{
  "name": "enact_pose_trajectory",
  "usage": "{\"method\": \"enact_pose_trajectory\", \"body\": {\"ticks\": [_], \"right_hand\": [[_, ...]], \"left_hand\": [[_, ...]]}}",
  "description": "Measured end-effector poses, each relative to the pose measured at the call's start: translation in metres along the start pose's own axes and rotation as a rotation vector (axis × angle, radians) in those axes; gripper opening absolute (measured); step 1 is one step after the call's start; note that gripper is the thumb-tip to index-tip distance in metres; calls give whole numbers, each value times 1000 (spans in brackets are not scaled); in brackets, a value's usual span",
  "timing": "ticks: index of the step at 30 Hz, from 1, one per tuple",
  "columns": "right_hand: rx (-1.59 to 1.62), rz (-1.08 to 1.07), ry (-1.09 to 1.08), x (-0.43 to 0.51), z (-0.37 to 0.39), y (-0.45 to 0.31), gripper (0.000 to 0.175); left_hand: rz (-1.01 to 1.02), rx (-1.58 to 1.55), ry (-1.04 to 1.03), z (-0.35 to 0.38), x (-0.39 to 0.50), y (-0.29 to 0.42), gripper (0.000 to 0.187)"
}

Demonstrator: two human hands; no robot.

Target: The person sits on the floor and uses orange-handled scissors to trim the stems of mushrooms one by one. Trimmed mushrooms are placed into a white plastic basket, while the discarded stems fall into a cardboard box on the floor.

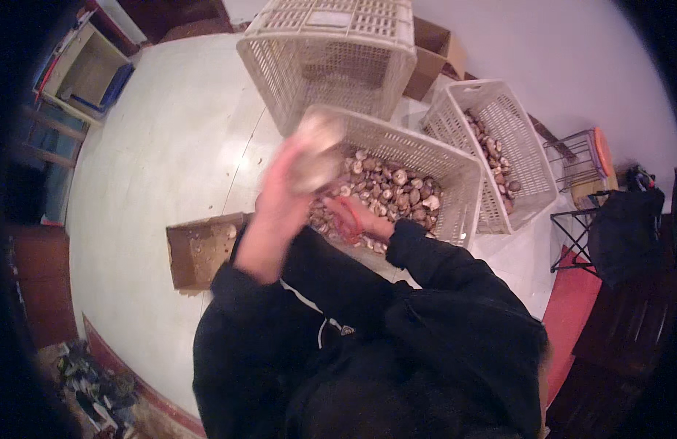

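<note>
Mushrooms (404, 189) with brown caps lie in a white slatted plastic crate (409, 142) in front of me. My left hand (283, 186), blurred by motion, is raised at the crate's left end, with pale, round mushrooms (319, 148) against its palm and fingers. Lower down, my right hand (357, 217) reaches into the crate among the mushrooms. Something red and scissor-like (346, 219) is in its grip; blur keeps me from telling exactly what it is.
Another crate (327, 33) stands tipped beyond. A third crate (497, 93) with mushrooms is at the right. An open cardboard box (198, 255) with scraps sits on the floor at left. A black folding stool (618, 236) and a wire rack (574, 159) are at far right.
</note>
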State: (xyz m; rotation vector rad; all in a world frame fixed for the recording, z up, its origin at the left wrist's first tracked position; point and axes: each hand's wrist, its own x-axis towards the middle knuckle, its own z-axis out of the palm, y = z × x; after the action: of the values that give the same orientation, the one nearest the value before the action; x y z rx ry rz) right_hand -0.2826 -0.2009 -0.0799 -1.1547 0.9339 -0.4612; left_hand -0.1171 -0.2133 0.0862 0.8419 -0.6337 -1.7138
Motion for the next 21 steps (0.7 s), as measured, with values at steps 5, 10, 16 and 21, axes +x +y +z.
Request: {"method": "enact_pose_trajectory", "body": {"ticks": [5,10,16,21], "right_hand": [[-513,237,159,-26,-86,93,64],[-1039,544,63,-61,-144,143,75],[-1061,505,-25,-25,-134,188,65],[-1185,540,-36,44,-67,203,50]], "left_hand": [[108,423,12,85,40,-24,65],[65,877,343,-72,29,-50,56],[79,1205,440,-127,-24,-98,40],[71,1276,440,-118,-21,-96,36]]}}
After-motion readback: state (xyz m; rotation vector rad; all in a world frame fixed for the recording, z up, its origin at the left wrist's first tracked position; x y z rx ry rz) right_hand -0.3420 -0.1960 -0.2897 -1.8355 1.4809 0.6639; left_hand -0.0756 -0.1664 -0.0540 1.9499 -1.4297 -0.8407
